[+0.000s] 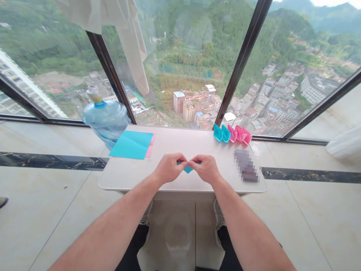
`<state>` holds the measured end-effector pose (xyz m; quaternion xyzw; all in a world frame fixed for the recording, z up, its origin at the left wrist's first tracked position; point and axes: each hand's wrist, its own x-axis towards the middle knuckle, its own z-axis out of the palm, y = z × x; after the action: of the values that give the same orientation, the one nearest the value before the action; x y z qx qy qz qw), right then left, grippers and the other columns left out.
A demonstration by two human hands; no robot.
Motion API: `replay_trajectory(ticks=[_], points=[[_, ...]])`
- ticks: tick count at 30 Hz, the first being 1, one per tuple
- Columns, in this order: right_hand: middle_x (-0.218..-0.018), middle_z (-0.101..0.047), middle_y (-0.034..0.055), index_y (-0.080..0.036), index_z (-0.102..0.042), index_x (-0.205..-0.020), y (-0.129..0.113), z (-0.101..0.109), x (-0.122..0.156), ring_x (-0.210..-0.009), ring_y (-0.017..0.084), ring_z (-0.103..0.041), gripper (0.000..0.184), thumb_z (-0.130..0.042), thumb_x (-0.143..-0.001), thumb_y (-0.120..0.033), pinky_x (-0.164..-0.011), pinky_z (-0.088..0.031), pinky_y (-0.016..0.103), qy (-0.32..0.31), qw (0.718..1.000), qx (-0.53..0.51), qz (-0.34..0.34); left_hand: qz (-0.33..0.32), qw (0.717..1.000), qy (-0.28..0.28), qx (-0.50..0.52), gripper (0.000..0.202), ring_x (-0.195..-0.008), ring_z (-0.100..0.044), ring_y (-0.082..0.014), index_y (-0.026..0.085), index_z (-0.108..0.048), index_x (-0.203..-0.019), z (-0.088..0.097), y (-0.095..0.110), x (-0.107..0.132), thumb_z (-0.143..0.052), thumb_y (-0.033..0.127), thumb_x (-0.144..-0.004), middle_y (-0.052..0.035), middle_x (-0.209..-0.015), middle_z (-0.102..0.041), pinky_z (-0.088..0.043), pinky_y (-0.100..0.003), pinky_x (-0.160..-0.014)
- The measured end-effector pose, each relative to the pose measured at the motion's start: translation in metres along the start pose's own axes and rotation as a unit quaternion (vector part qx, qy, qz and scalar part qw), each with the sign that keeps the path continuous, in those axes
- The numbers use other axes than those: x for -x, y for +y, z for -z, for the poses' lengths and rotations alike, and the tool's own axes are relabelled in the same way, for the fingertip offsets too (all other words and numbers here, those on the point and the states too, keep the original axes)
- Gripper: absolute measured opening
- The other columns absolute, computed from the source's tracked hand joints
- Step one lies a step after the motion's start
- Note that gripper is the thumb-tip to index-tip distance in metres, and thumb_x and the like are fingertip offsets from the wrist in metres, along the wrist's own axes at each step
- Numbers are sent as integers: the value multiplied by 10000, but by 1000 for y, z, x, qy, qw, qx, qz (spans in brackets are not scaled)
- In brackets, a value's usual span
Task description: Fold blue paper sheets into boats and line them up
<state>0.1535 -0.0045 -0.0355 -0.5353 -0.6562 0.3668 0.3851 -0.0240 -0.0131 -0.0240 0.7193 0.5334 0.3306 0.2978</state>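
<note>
A small folded piece of blue paper (pixel 188 169) is pinched between my two hands, just over the front part of the white table. My left hand (pixel 171 167) grips its left side, thumb and fingers pressed together. On the other side my right hand (pixel 206 168) pinches the paper in the same way. Fingers cover much of the paper, so its full shape is hidden. To the left lie flat blue sheets (pixel 133 144) over pink paper (pixel 150 147). At the back right stands a row of folded paper boats, blue ones (pixel 222 133) beside pink ones (pixel 239 135).
The white table (pixel 179 141) stands by large windows. A blurred dark object (pixel 247 166) lies at its right side. Close to the left edge is a big blue water bottle (pixel 106 120). A pale curtain (pixel 98 1) hangs at upper left. My legs are under the table.
</note>
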Motion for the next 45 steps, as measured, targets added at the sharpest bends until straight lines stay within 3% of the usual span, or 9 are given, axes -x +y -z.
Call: replay_trajectory(ticks=[5,11,22,38,45], points=[[-680,-734,9,-180,-788,-785,1,1,-1,-615,135,-602,195,-755,-688,-346,-596,-440,243,15,997,-71,-15,23,998,58,11,122,-681,-612,-158,194,-699,-749,5,-2,-2,-613,270,-790,-2,-708,-704,-451,-278,-668],[-640,-720,20,-168,-789,-768,0,3,0,-576,132,-578,210,-746,-692,-360,-567,-429,247,28,996,-88,-16,13,997,69,18,117,-724,-634,-167,199,-691,-764,5,-2,-2,-612,282,-788,-6,-737,-714,-470,-282,-703],[-684,-746,40,-166,-814,-824,2,4,0,-591,135,-584,274,-747,-713,-407,-562,-424,246,5,994,-113,-13,36,997,52,46,176,-686,-623,-160,193,-735,-744,6,3,-1,-660,348,-781,-5,-703,-725,-469,-270,-677],[-672,-719,33,-165,-795,-757,-7,11,2,-640,145,-598,279,-720,-731,-432,-600,-449,250,-25,992,-124,5,47,997,25,56,173,-659,-617,-168,185,-736,-697,15,5,-4,-688,349,-727,-19,-683,-728,-454,-275,-633],[-538,-575,-18,-162,-690,-636,-6,13,3,-538,99,-457,320,-712,-742,-463,-499,-349,227,-10,996,-82,13,60,996,2,65,171,-649,-611,-171,180,-737,-677,19,2,-4,-689,343,-696,-27,-673,-727,-448,-277,-623]])
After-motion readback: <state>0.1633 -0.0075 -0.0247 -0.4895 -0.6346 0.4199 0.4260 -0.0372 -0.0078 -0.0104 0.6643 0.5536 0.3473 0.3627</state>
